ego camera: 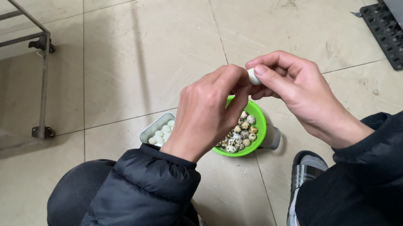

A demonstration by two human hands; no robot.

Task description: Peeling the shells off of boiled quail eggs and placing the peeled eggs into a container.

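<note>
**Small white egg pinched over the green bowl: slips and crushed shell are the risks**

The fingers (266,75) of the right hand (302,94) and those of the left hand (212,110) meet on 1 small white peeled egg (252,76), of which only a sliver shows between the tips. Both hands are closed on it in a tight pinch, thumbs pressing in from either side.

The egg sits in the air just above the round bright green plastic bowl (258,119), which holds a heap of speckled brown-and-cream quail eggs (241,132). Beside the bowl, to its left, a rectangular silvery metal tin (149,130) holds several pale peeled eggs (161,132).

In my judgement the main hazard is pressure: too hard a squeeze could split the soft egg. A wet surface could also let it slip; if it falls straight down it would land among the speckled eggs, mixing peeled with unpeeled, and if it goes sideways it would hit the beige tiled floor (155,38). The bowl and tin stand close to the person's striped shoe (303,172) and black-sleeved knees, so a shifted foot could tip either one.
</note>
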